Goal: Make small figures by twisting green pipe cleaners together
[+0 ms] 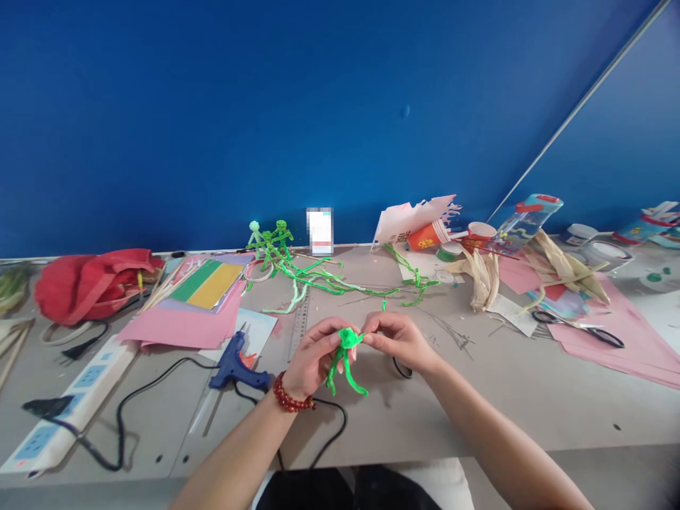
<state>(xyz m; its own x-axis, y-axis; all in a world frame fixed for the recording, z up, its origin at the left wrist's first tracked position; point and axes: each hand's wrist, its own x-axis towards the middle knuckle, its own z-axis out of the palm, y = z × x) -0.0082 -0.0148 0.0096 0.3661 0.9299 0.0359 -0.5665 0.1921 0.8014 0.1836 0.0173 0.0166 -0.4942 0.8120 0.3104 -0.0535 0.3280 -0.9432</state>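
Above the grey table, a bright green pipe-cleaner figure [349, 338] with a wound body and dangling strands is held between both hands. My left hand [317, 354], with a red bead bracelet [290, 395] at its wrist, is closed around the figure's left side. From the other side, my right hand [399, 340] pinches a green strand of it between thumb and fingertips. A bit of green shows just above the right hand. Beyond the hands, other green pipe-cleaner figures [270, 241] stand by the wall, with loose green pipe cleaners [324, 276] in front of them.
To the left are a blue glue gun [239, 365] with a black cord, a white power strip [74, 407], pink paper [183, 322] and a red bag [95, 283]. Scissors [579, 329], corn husks [478, 273] and a paper cup [428, 235] are on the right. A ruler [298, 329] lies near the left hand.
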